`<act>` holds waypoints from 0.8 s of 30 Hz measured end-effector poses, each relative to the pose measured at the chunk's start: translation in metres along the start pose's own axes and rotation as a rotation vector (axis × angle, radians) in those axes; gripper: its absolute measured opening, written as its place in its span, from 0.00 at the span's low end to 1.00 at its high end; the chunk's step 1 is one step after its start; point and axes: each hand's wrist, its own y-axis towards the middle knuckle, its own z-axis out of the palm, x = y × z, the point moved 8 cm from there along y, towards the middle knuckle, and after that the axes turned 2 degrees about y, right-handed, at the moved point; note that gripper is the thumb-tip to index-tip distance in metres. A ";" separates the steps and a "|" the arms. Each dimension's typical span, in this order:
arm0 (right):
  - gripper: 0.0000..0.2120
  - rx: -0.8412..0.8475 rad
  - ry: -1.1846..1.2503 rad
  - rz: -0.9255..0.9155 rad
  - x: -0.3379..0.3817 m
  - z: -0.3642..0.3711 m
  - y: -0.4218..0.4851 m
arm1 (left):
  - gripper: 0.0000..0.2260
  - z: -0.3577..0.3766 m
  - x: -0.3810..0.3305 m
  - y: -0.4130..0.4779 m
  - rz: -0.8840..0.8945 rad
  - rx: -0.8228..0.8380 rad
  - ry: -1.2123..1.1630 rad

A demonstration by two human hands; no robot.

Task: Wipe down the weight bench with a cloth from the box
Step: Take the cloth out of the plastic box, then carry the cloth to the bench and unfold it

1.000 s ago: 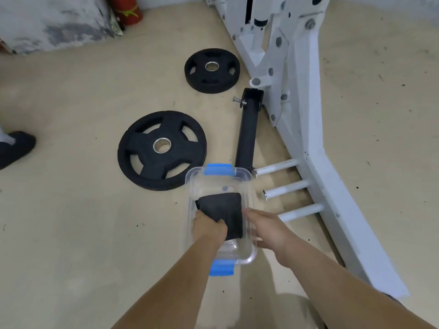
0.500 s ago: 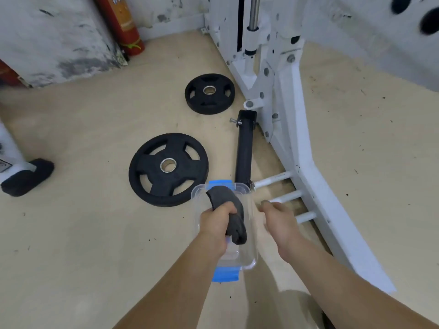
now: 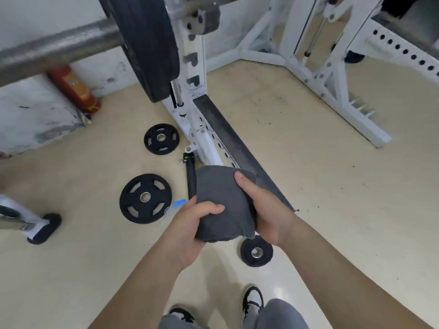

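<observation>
Left hand (image 3: 197,224) and right hand (image 3: 269,210) are bare, with bare forearms (image 3: 142,281), grey trousers (image 3: 280,314), black-and-white trainers (image 3: 253,298).

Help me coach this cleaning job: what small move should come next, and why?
Probably turn toward the bench, carrying the cloth: the left hand and right hand both grip it, held up above the floor, and no bench padding is in view.

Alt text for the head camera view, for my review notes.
The left hand and right hand grip a folded grey cloth above a beige floor. A large black weight plate and two smaller ones lie on the floor beside a white rack, with a loaded barbell at upper left.
</observation>
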 end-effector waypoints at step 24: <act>0.15 -0.901 0.694 -0.587 -0.038 -0.436 -0.597 | 0.13 0.604 0.213 -0.222 -0.196 0.878 0.927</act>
